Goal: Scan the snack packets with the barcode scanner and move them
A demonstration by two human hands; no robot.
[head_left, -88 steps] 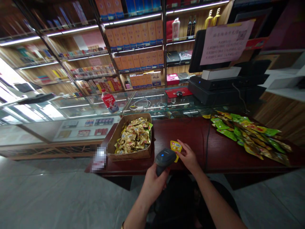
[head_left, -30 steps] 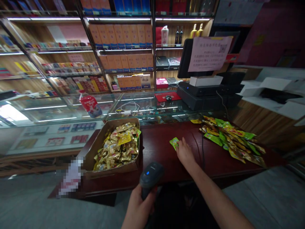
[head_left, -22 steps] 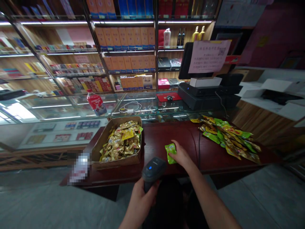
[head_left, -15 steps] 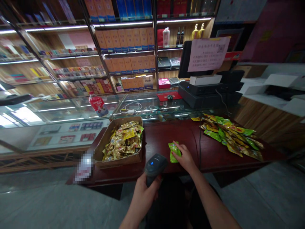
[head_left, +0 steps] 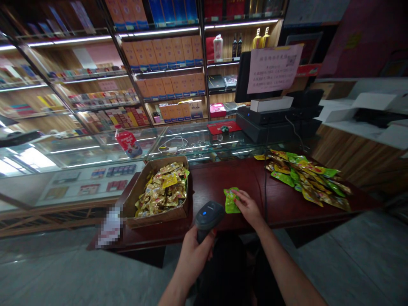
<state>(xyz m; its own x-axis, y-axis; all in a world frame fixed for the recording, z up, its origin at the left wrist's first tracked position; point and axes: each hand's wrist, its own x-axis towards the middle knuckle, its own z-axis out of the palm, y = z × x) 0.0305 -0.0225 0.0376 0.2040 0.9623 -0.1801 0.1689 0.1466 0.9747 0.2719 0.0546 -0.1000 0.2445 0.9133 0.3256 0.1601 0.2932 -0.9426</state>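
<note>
My left hand (head_left: 195, 250) is wrapped round the handle of a dark grey barcode scanner (head_left: 209, 214), whose head has a small blue light and sits above the table's front edge. To its right, my right hand (head_left: 250, 208) grips the right edge of a small green snack packet (head_left: 231, 204) on the dark red table (head_left: 207, 182). The thumb is partly hidden. On the left, a cardboard box (head_left: 174, 216) holds many gold and yellow snack packets (head_left: 162, 191). A loose pile of green, yellow and gold packets (head_left: 306, 176) lies at the table's right.
Behind the table runs a glass counter (head_left: 191, 138) bearing a red-labelled bottle (head_left: 127, 142), a white cable (head_left: 174, 146) and a mouse (head_left: 225, 128). A monitor with a pink notice (head_left: 274, 70) stands at the back right. A black cable (head_left: 266, 191) crosses the table.
The view has shifted slightly. My right hand keeps its grip on the green packet, with its fingers a little straighter. The scanner in my left hand stays close to the packet.
</note>
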